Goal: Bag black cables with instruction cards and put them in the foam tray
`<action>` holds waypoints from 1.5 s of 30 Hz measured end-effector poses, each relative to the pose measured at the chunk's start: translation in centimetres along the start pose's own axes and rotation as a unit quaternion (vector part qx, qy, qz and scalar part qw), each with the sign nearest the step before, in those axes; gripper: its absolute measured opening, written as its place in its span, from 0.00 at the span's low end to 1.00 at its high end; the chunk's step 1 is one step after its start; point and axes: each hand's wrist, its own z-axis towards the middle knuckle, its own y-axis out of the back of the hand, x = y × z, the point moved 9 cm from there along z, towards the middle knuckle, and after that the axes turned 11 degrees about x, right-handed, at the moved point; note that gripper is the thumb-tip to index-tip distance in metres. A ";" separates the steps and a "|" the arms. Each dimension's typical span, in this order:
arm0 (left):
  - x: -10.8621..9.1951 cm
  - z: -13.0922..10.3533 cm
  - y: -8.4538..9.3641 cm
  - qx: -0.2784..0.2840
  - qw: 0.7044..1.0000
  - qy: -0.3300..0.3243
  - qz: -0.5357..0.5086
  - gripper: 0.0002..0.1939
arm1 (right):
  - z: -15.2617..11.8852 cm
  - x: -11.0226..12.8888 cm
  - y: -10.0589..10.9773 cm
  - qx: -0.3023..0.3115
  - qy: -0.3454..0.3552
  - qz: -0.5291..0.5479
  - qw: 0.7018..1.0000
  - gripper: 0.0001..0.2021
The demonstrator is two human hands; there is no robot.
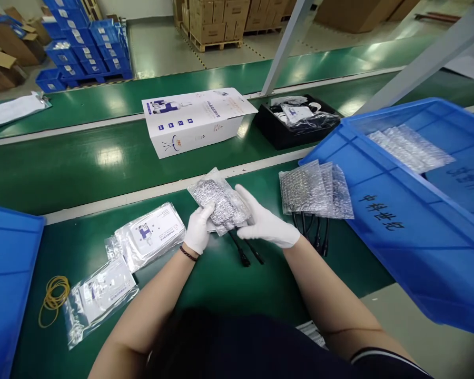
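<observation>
In white gloves, both hands are at a small stack of bubble-wrap bags [220,199] above the green bench [221,295]. My left hand [198,229] grips the left side, its thumb on top. My right hand [263,221] curves around the right edge, fingers above and thumb below. Black cables with plugs [243,258] stick out of the bags' lower end; what is inside is hidden by the wrap. Right of my hands lie more bubble-wrap bags [312,189], their black cables hanging toward me. Bagged printed leaflets [150,234] lie left of my left hand.
A white printed box [197,118] and a black tray [284,138] of wrapped parts stand beyond the bench's pale rail. Blue bins flank me, left [8,273] and right [379,210]. Yellow rubber bands [54,295] and another leaflet bag [102,295] lie front left.
</observation>
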 end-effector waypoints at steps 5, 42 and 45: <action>-0.3 -0.1 -0.1 0.015 0.998 0.008 0.065 0.21 | -0.4 0.2 0.6 -0.035 0.000 -0.068 0.997 0.17; 0.0 0.3 -0.5 0.031 0.999 -0.009 0.018 0.22 | -1.6 -0.3 2.9 -0.217 -0.016 -0.042 0.975 0.15; 0.0 0.3 -0.3 0.028 0.998 -0.028 0.040 0.21 | -3.2 2.1 4.3 -0.325 0.056 -0.140 0.934 0.12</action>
